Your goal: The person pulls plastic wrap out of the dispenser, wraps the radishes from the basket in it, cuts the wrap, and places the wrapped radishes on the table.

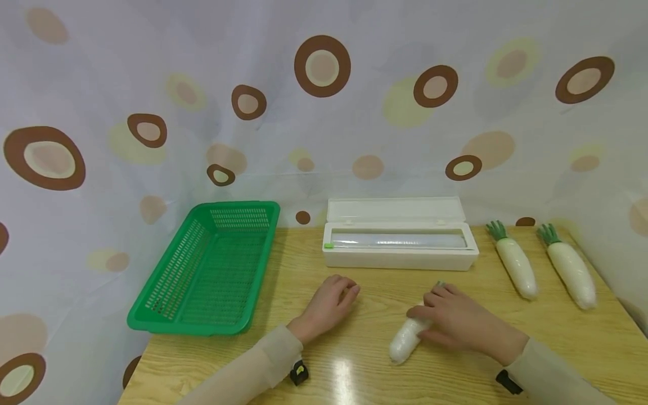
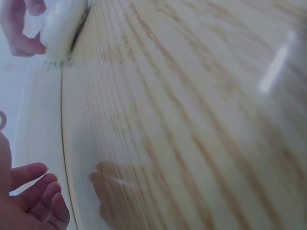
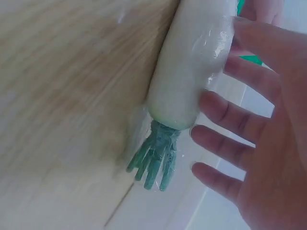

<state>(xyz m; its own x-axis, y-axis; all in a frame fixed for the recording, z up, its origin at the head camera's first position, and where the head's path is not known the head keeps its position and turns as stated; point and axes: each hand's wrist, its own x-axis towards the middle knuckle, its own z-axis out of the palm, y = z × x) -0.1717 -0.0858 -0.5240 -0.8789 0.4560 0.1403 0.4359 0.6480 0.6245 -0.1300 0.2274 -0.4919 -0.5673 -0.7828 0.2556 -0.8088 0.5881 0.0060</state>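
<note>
A white radish (image 1: 405, 341) with short green stalks lies slanted on the table, with clear film showing round its stalks in the right wrist view. My right hand (image 1: 458, 320) rests over its stalk end. In the right wrist view the fingers (image 3: 235, 117) are loosely extended, and the thumb and some fingertips touch the upper side of the radish (image 3: 189, 67). To the left, my left hand (image 1: 326, 308) hovers low near the tabletop with loosely bent fingers, holding nothing. The left wrist view shows these bent fingers (image 2: 41, 196) apart from the radish (image 2: 62, 28).
Behind the hands stands a white cling film box (image 1: 400, 259), its lid raised and the film roll visible. A green plastic basket (image 1: 253, 292) is at the left. Two more white radishes, one (image 1: 517, 267) beside the other (image 1: 572, 274), lie at the right. A patterned curtain (image 1: 374, 135) hangs behind.
</note>
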